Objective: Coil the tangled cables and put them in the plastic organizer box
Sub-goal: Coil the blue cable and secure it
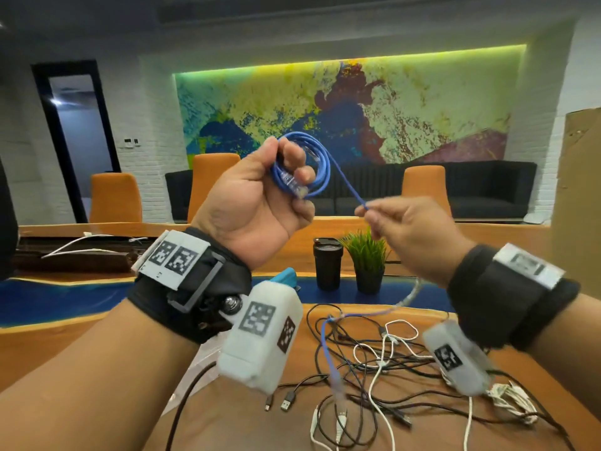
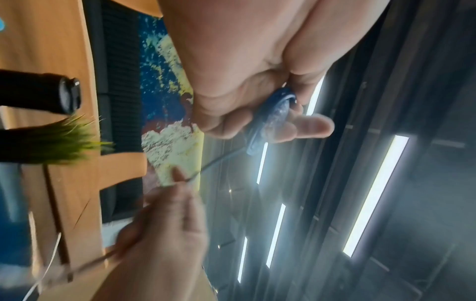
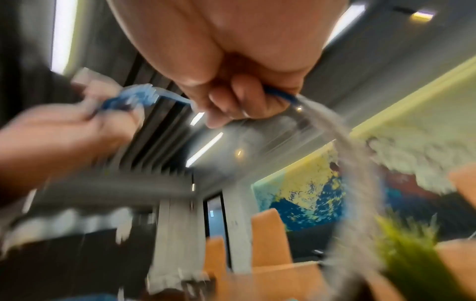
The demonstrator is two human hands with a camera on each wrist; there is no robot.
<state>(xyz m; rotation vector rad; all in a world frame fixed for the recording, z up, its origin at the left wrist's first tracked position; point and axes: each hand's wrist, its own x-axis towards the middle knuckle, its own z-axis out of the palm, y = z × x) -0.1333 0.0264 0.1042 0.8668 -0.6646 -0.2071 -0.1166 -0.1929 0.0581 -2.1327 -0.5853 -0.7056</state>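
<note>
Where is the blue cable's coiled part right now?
Head view, centre: the blue cable coil sits in the raised left hand, its free strand running to the right hand.

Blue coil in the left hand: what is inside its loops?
Fingers of the left hand pass through the blue coil, with a clear plug against it. How many turns it has is hidden by the fingers.
</note>
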